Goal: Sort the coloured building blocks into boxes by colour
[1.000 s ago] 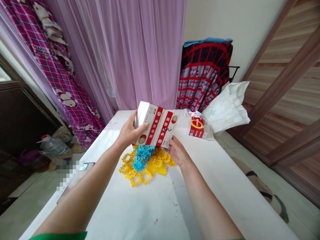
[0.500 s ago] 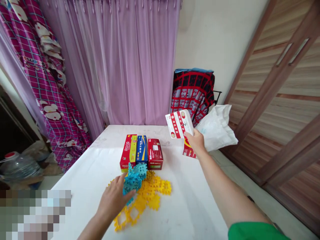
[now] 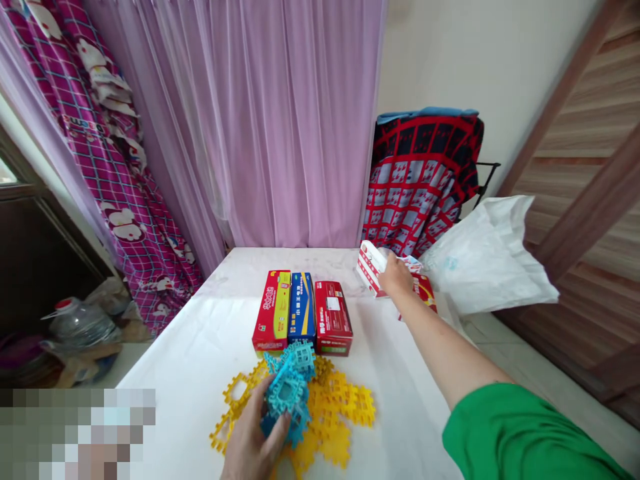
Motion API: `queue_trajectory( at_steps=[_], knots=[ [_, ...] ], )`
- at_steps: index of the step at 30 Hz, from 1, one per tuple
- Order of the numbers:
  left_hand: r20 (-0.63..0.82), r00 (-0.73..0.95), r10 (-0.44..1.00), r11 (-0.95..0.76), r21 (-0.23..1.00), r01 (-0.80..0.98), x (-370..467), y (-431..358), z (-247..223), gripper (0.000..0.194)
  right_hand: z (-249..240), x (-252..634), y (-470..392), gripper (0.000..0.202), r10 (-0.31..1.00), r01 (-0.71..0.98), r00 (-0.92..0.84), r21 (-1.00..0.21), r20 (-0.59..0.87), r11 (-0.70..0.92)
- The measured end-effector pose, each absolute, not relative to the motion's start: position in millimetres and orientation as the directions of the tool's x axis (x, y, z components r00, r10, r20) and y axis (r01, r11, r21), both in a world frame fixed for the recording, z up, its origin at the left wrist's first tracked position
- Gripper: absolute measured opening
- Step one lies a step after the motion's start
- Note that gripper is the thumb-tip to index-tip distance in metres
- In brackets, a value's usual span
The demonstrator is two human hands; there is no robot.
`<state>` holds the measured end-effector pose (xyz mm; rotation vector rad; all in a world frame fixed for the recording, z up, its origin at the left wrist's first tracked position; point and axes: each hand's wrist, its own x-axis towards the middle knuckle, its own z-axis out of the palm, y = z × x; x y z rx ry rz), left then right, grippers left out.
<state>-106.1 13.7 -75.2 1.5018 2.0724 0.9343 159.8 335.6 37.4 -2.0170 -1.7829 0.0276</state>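
Observation:
My left hand point(image 3: 257, 430) curls round a pile of blue interlocking plastic toy pieces point(image 3: 287, 393), thumb and fingers against its near side. Yellow interlocking pieces point(image 3: 335, 400) lie spread beneath and around them on the white table point(image 3: 200, 353). At the far right of the table, my right hand point(image 3: 397, 275) grips a white box with red stripes point(image 3: 369, 270); the fingers are partly hidden. Close by that hand is a red and yellow box point(image 3: 424, 290), partly covered by my forearm.
A red box point(image 3: 270, 310), a blue box point(image 3: 302, 307) and a dark red box point(image 3: 334, 317) stand side by side behind the pieces. A white bag point(image 3: 490, 260) sits at the right edge, near a cloth-covered chair point(image 3: 420, 173). A plastic bottle point(image 3: 83, 327) is on the left.
My right hand has lowered the striped box towards the table's far right corner and turned it. My left hand has closed in round the blue pieces. The view has shifted slightly.

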Motion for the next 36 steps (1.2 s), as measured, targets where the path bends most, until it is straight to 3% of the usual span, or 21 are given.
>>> queue_trajectory(
  at_steps=[2,4,7,9,13,18,23,29,36],
  knots=[
    [0.022,-0.367,0.93,0.225,0.756,0.614,-104.7,15.8,-70.7,0.057,33.4,154.3,325.1,0.062,0.93,0.944,0.138,-0.329,0.341,-0.019],
    [0.098,-0.366,0.925,0.191,0.715,0.673,-107.1,19.0,-69.4,0.054,26.8,142.1,306.9,0.062,0.931,0.918,0.066,-0.388,0.358,0.084],
    [0.231,-0.308,0.923,0.11,0.607,0.787,-110.9,23.5,-72.3,0.057,11.6,112.0,270.5,0.072,0.967,0.776,-0.124,-0.586,0.224,0.235],
    [0.212,-0.25,0.945,0.093,0.56,0.824,-107.6,26.0,-74.0,0.064,1.9,89.5,247.2,0.088,0.966,0.725,-0.234,-0.642,0.109,0.248],
    [0.095,-0.133,0.987,0.076,0.451,0.889,-82.8,32.1,-71.3,0.071,-2.7,63.4,223.0,0.107,0.952,0.826,-0.295,-0.523,-0.08,0.212],
    [0.06,0.025,0.998,-0.046,0.379,0.924,-47.3,49.2,-68.5,0.062,9.4,87.1,234.1,0.095,0.948,0.909,-0.269,-0.369,-0.167,0.193],
    [0.081,0.063,0.995,-0.087,0.336,0.938,-42.6,84.0,-62.5,0.054,8.2,126.8,243.8,0.091,0.961,0.932,-0.201,-0.339,-0.189,0.128],
    [0.022,0.022,1.0,-0.028,0.377,0.926,-58.9,102.1,-46.6,0.047,-0.6,144.4,239.5,0.086,0.985,0.892,-0.171,-0.429,-0.033,0.14],
    [0.034,-0.01,0.999,-0.012,0.596,0.803,-87.5,64.8,-27.4,0.038,10.3,171.2,223.9,0.069,0.998,0.707,-0.023,-0.705,0.061,0.06]
  ],
)
